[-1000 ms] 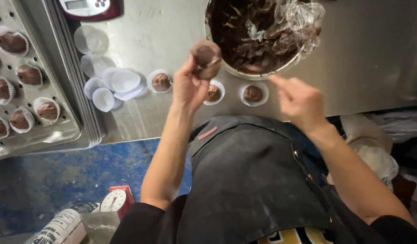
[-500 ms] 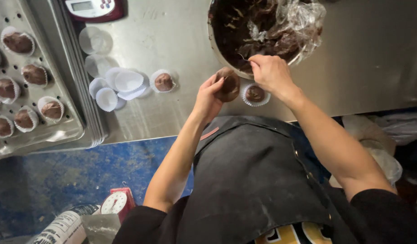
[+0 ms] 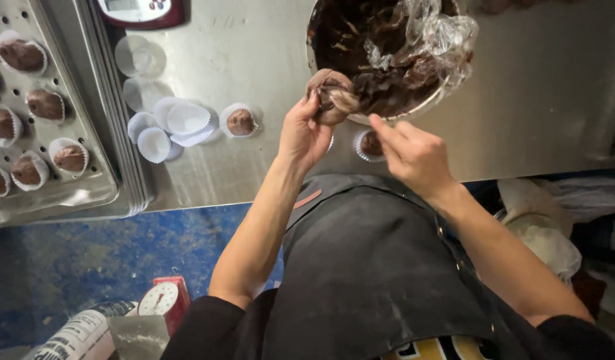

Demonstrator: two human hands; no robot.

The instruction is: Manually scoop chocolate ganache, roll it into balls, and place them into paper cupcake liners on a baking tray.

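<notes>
1. Left hand (image 3: 306, 133) is raised over the steel table (image 3: 254, 60), fingers curled up around a lump of brown chocolate dough (image 3: 329, 95) that it holds at the fingertips, just at the near rim of the mixing bowl.
2. Right hand (image 3: 414, 155) sits just right of the left one and a little nearer the body, loosely closed with the forefinger stretched toward the lump; it holds nothing I can make out, and whether the fingertip touches the dough I cannot tell.
3. Above both hands stands a round metal bowl (image 3: 321, 47) of dark chocolate mix, with crumpled clear plastic film (image 3: 431, 37) draped over its right side.
4. Between the two hands, partly hidden by them, a white paper cup with a brown ball (image 3: 369, 143) rests on the table.
5. Left of the left hand sits another filled paper cup (image 3: 240, 121), and further left a cluster of empty white paper cups (image 3: 177, 123).
6. Well left of the hands lies a perforated metal tray (image 3: 87, 160) bearing rows of filled cups (image 3: 46, 105).
7. Beyond the cups, at the far edge, is a red kitchen scale (image 3: 142, 10).
8. Below the hands a dark apron (image 3: 367, 267) covers the person's front.
</notes>
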